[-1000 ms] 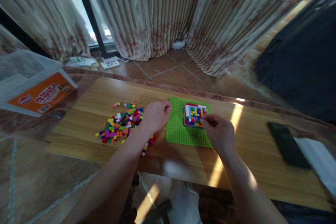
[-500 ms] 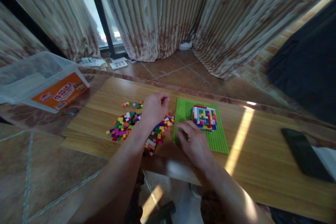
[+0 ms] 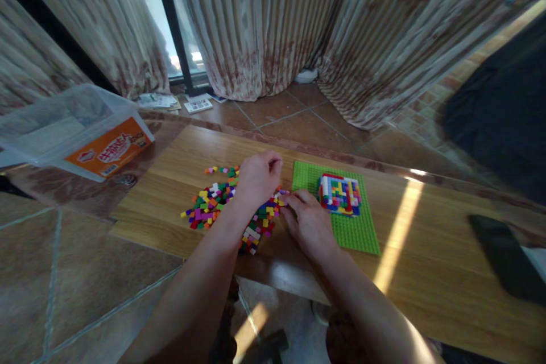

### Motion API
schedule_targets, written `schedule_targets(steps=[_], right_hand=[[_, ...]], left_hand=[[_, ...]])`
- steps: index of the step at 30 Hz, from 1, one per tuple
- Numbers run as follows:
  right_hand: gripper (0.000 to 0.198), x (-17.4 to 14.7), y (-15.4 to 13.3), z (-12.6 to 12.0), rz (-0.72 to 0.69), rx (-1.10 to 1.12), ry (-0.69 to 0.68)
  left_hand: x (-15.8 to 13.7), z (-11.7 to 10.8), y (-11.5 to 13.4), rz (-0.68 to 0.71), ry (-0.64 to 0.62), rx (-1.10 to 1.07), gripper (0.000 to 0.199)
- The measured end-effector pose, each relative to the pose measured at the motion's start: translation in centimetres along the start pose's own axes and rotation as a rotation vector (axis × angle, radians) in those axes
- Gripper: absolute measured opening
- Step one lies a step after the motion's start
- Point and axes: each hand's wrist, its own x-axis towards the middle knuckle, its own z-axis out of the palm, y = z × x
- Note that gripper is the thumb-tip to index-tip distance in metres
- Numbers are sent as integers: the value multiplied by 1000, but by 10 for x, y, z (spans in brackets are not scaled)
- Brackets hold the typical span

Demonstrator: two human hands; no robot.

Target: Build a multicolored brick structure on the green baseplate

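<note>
A loose pile of small colourful building bricks point(image 3: 213, 199) lies on the wooden table. Over the pile's right side, my left hand point(image 3: 259, 179) is closed with its fingers curled in; whatever it may hold is hidden. My right hand point(image 3: 310, 220) has thumb and forefinger nearly together at the pile's right edge, where small yellow and pink bricks touch or sit close to the fingertips. Just beyond that hand is a green baseplate point(image 3: 355, 234). A squarish, layered brick build point(image 3: 340, 193) stands on it, with a multicoloured top.
A clear plastic bin point(image 3: 87, 108) with an orange label stands at the left beyond the table point(image 3: 149, 187). A dark flat object point(image 3: 503, 256) lies on the table's right end. Curtains point(image 3: 264, 28) hang behind, and papers point(image 3: 198, 103) lie on the floor.
My right hand has moved left from the baseplate's edge to the brick pile, its fingers drawing together. My left hand stays curled over the pile. The whole view has shifted slightly.
</note>
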Motion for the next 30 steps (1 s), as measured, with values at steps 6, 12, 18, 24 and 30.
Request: schedule_targets(steps=[6,12,18,24,30], right_hand=[[16,0,-2,-3,9,-4,-34],[20,-1,-2,1,-3,16,-27],[16,-3,-3,0,2,207,97],[10,-10,-8,-19,61,359,192],[16,-18,23,-48,152,400,393]], left_hand=[[0,1,1,-2,-13,2,23],[-1,1,1,12,-24,7,23],[0,1,-1,10,-35,16,23],[1,3,-3,27,-46,15,24],[1,4,-1,25,-72,28,26]])
